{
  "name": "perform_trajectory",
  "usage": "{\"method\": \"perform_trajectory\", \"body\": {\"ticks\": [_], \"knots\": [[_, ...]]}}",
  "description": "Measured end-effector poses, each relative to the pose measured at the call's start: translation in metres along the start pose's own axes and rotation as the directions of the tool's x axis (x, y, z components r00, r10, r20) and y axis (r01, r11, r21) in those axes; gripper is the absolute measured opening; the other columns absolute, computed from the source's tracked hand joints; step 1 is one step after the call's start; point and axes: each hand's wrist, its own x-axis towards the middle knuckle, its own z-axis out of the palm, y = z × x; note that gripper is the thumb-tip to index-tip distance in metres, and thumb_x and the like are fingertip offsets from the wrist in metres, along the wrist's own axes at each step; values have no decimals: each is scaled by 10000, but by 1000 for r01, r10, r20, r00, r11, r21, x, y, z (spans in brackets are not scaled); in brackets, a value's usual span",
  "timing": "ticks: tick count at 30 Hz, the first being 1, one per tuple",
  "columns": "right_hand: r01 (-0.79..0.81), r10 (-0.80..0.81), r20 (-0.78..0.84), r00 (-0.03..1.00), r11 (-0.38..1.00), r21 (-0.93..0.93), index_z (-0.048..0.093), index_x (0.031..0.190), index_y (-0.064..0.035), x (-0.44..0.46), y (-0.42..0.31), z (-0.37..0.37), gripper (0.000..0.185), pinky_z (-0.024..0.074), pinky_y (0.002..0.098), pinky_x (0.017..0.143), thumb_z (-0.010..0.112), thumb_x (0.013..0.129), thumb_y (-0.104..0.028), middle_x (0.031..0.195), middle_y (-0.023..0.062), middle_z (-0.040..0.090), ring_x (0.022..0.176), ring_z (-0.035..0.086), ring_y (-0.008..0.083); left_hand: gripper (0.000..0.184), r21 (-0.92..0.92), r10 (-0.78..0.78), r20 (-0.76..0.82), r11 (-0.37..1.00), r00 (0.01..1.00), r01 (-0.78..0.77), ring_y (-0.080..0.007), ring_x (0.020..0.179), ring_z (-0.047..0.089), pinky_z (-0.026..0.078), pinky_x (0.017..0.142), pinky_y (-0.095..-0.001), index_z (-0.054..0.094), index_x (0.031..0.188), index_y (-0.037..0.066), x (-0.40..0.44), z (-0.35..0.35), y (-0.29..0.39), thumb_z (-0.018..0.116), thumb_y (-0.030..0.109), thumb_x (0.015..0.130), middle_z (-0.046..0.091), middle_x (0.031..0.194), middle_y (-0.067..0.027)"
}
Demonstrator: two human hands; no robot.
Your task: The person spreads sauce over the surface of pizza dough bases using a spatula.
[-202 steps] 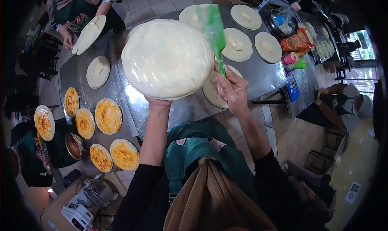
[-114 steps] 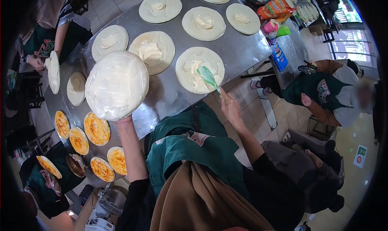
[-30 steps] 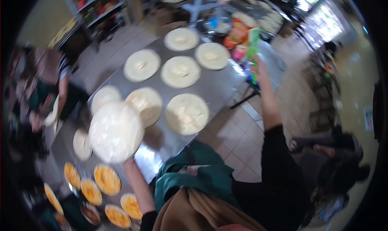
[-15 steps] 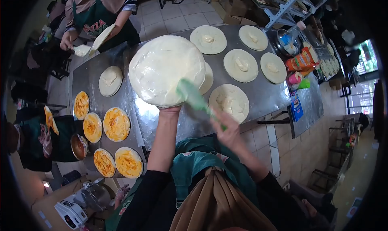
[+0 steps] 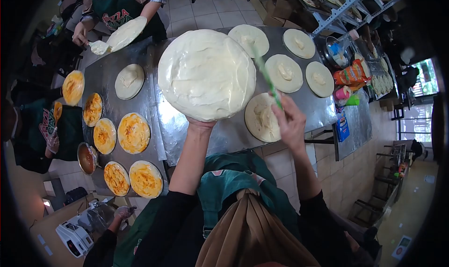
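A round pizza base (image 5: 206,75), coated in glossy white spread, rests raised on my left hand (image 5: 201,124). Most of that hand is hidden beneath the base; only the wrist and heel of the palm show. My right hand (image 5: 291,123) is closed round the handle of a green spatula (image 5: 264,73), whose blade is blurred by motion and stands off the base's right edge. Under my right hand, on the metal table (image 5: 224,135), lies another pizza base (image 5: 262,119) with a mound of white spread in its middle.
Several more bases with white dollops, like this base (image 5: 284,74), lie at right. Bases with orange sauce (image 5: 134,133) lie at left near a sauce bowl (image 5: 87,157). Across the table a co-worker (image 5: 124,14) spreads a base; another co-worker (image 5: 47,131) holds a sauced one.
The spatula has swung from the base's lower right surface up and right, off it. My right hand has risen to the right. The white coating looks smoother. Co-workers' bases have shifted.
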Motion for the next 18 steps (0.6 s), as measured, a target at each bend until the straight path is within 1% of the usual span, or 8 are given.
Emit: {"method": "perform_trajectory", "body": {"ticks": [1,2,4,7,10,14,17,18], "knots": [[109,-113,-4,994,973,-202,586,1221,-19,-9,4,-1,361,509,289,705,566,861,-7,1086,145,619,804,615,200,725,15,24,-5,1000,1000,-24,-371,1320,347,311,1069,-564,307,1429,113,-2,-8,2,454,565,882,347,1454,-149],[150,-138,61,989,946,-289,583,1237,-45,-30,-9,9,404,512,310,755,606,835,-16,1022,183,615,896,628,255,724,254,78,-129,966,989,-43,-372,1315,352,319,1065,-560,300,1432,112,-8,-24,10,439,568,887,346,1453,-152],[70,-44,192,980,989,-131,616,1208,-85,-59,-30,26,392,520,315,693,627,824,-9,935,151,623,817,640,252,722,671,255,-324,741,911,31,-373,1307,364,335,1056,-553,287,1437,110,-26,-62,33,409,574,897,344,1452,-158],[38,-21,135,991,992,-118,620,1201,-75,-53,-29,20,389,505,312,621,630,820,-1,892,139,624,699,620,227,721,314,112,-154,948,982,-58,-347,1321,336,316,1074,-529,275,1443,136,-21,-81,24,382,597,898,330,1463,-122],[-35,32,-21,999,981,-189,625,1146,-20,-30,-5,6,317,470,295,586,615,830,6,809,126,594,656,579,204,713,105,-27,-79,994,996,36,-339,1323,335,307,1079,-525,271,1444,132,-17,-30,15,375,586,905,325,1467,-123],[49,-28,255,966,996,-76,635,1133,-4,-49,-44,28,301,479,288,611,609,832,3,825,137,609,702,602,224,707,90,-21,-72,996,997,28,-338,1318,344,313,1074,-527,281,1440,130,-11,-23,13,380,582,904,333,1463,-124],[81,-67,97,993,987,-142,623,1151,7,-41,-17,19,323,478,282,613,612,828,6,836,137,618,722,606,210,703,114,-7,-88,993,996,17,-338,1315,351,318,1070,-528,288,1436,129,-13,-28,16,384,579,904,338,1460,-125],[-122,120,-30,992,988,-96,625,1127,27,-31,-7,14,301,470,280,600,622,827,2,829,137,621,720,599,192,702,117,-4,-88,993,996,14,-338,1314,353,319,1069,-528,290,1435,129,-12,-27,17,385,577,904,340,1459,-125]]}}
